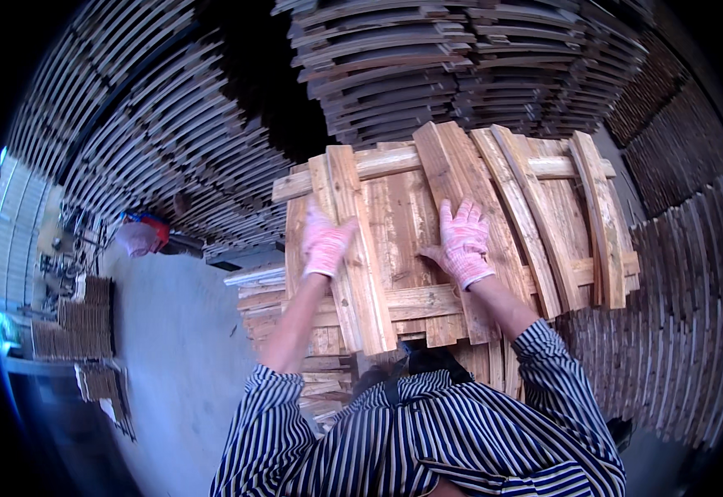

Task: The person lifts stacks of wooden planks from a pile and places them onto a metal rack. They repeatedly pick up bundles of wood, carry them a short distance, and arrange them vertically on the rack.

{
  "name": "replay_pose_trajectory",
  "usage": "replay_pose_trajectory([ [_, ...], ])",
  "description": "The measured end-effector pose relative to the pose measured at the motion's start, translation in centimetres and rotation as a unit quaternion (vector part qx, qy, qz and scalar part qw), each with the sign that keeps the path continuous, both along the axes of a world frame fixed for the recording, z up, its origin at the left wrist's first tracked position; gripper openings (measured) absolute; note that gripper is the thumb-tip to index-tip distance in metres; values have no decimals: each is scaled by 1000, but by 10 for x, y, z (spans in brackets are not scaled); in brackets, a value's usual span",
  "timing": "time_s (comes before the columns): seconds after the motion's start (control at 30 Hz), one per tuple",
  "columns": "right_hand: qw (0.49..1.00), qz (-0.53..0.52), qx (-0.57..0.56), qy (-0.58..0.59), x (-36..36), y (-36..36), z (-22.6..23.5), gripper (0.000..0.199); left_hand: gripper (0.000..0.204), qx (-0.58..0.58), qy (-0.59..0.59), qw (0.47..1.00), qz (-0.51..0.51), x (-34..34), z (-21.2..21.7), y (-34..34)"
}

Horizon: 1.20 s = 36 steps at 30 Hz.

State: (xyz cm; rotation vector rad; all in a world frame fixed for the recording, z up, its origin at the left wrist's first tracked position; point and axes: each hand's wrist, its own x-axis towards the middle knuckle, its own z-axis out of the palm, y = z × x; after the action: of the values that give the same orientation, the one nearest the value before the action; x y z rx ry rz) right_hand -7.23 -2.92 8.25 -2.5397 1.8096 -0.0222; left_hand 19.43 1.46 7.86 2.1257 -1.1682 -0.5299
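Both my hands wear pink-and-white knitted gloves. My left hand [326,242] is at the left edge of a loose wooden plank [356,265], slightly blurred, its fingers pointing away from me and its thumb apart over the wood. My right hand [463,242] rests on a wider plank [453,166] with fingers stretched and thumb out to the left. Beneath lies a layer of pale boards [393,217] side by side. Two crosswise wooden strips, a far strip [386,161] and a near strip [418,303], run under the loose planks.
Right of my hands, more planks [597,219] lie across the strips. Tall stacks of boards [386,62] rise behind, with other stacks [660,315] on the right. A grey floor [179,331] stretches left, where smaller piles [88,323] and a red-and-pale object [144,235] stand.
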Motion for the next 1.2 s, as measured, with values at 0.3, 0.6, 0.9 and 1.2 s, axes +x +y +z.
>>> replay_pose_trajectory([
  [0.3,998,-45,21,-27,6,-22,1,75,121,135,-90,987,-8,-39,2,16],
  [0.6,968,-1,189,-163,121,17,-7,55,113,-64,194,978,38,100,-65,84],
  [0.9,965,14,138,-224,110,18,-6,76,97,20,266,964,5,118,-31,63],
  [1.2,983,-174,-48,-15,-10,-34,-11,66,98,-2,254,966,-37,126,-45,54],
])
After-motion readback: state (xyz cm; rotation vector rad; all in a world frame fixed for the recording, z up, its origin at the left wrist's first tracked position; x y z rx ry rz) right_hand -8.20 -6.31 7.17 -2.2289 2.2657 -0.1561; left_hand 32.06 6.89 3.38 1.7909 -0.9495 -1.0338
